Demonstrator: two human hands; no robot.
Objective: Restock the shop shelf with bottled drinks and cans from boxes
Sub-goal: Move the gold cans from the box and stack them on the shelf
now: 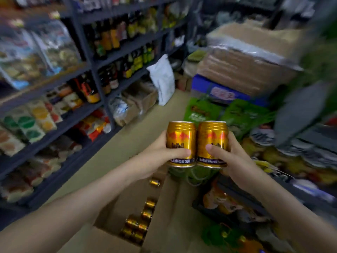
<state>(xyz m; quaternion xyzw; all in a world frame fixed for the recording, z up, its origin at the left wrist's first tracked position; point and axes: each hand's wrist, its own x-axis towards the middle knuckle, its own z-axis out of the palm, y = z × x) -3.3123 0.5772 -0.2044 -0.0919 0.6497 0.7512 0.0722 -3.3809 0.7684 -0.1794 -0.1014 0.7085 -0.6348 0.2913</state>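
1. 2 gold cans, left can (pixel 180 144) and right can (pixel 212 144), held upright side by side, touching, in mid-air above the aisle floor (pixel 138 128).
2. Left hand (pixel 160 154) wrapped around the left can, thumb across its front, fingers hidden behind.
3. Right hand (pixel 229 156) wrapped around the right can, thumb pressed on the label, fingers curled around the far side.
4. Directly below the arms, an open cardboard box (pixel 164 207) on the floor, with more gold cans (pixel 140 223) lined up against its inner wall.
5. To the left, dark metal shelving (pixel 94 73) stocked with bottles on the upper tiers and packets lower down; details blurred.
6. Hanging near the far end of that shelving, a white bag (pixel 162 79).
7. Ahead and to the right, stacked cartons (pixel 246 57), a blue case (pixel 218 90) and green packs (pixel 204 110) beneath them.
8. Far right: shelf goods too smeared to identify.
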